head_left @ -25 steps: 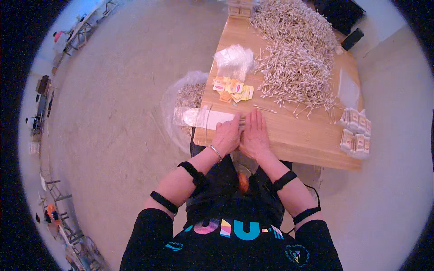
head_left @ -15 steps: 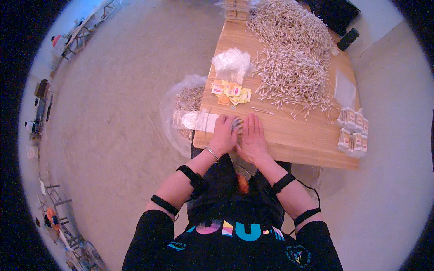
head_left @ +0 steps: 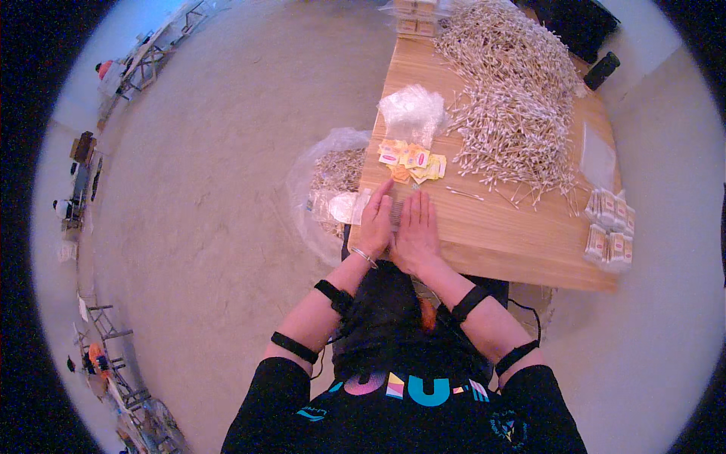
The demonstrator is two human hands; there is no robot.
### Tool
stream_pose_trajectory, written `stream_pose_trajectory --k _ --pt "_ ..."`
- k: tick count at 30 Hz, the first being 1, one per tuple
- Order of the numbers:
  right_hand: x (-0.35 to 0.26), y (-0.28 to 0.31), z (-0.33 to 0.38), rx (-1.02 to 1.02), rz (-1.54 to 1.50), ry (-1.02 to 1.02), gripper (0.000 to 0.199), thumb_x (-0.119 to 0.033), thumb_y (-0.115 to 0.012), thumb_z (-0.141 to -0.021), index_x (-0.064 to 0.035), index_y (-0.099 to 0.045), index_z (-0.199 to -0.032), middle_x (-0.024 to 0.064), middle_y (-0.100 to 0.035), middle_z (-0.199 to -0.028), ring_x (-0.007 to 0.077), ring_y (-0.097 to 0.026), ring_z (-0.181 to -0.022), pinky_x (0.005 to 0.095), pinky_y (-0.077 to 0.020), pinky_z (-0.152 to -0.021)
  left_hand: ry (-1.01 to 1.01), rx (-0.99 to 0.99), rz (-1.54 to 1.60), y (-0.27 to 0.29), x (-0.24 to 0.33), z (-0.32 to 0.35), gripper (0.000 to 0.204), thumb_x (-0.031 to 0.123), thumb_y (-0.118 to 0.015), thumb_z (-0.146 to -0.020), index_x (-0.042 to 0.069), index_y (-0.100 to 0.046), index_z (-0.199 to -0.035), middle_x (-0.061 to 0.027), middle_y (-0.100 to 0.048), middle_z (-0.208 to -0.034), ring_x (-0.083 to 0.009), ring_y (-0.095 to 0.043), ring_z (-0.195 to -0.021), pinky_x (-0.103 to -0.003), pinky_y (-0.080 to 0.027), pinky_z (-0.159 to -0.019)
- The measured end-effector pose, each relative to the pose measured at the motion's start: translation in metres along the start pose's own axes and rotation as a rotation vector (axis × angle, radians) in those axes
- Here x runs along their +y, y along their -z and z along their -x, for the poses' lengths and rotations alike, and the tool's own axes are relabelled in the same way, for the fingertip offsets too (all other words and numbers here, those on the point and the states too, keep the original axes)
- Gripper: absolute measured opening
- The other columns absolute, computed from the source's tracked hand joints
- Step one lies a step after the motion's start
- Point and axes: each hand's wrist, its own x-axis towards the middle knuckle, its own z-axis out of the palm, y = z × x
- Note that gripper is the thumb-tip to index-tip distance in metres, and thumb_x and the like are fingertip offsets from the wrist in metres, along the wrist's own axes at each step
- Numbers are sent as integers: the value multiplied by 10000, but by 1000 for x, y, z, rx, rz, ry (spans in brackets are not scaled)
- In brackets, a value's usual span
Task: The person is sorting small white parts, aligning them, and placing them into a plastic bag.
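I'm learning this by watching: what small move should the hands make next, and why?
Probably ease the left hand gently toward the right hand: the row of thin sticks lies between them, so light pressure from both sides might snug it up.

Packing workshop, by appearance. Wooden worktop (head_left: pixel 522 242) carries a heap of loose cotton swabs (head_left: pixel 514 98) and bagged small packs (head_left: pixel 609 227); clear plastic sack (head_left: pixel 304 170) beside it, on the floor (head_left: pixel 212 189). More tables (head_left: pixel 153 45) at far left.
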Motion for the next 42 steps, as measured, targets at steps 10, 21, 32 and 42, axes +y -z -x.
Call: stream_pose_trajectory --k 10,21,32,42 --pt "-11 2 6 68 -73 26 790 -417 -448 -845 136 -170 -1337 301 -121 -1424 421 -77 -1345 474 -70 -1103 -353 -221 -839 66 23 -4 630 129 -559 -728 19 -368 -1319 -179 -398 -1337 -332 -303 -1289 -422 -190 -1094" --pt "-27 0 -7 83 -97 -26 790 -414 -467 -848 127 -164 -1337 292 -141 -1421 407 -94 -1344 470 -84 -1101 -285 -484 -1144 106 26 -23 579 99 -627 -648 47 -476 -1205 -131 -485 -1253 -288 -338 -1277 -453 -148 -1108" --pt "-47 -3 -19 66 -125 -33 784 -425 -445 -864 133 -166 -1338 296 -142 -1421 398 -85 -1352 462 -68 -1107 -319 -472 -1105 106 35 -25 644 216 -745 -606 62 -496 -1180 -133 -512 -1216 -282 -375 -1250 -459 -164 -1099" --pt "-67 -2 -23 -1 -164 -1 773 -391 -479 -835 126 -202 -1339 291 -131 -1432 405 -78 -1353 454 -51 -1109 -173 -602 -1028 117 29 -36 688 222 -765 -582 66 -494 -1195 -133 -515 -1213 -279 -386 -1241 -471 -168 -1091"
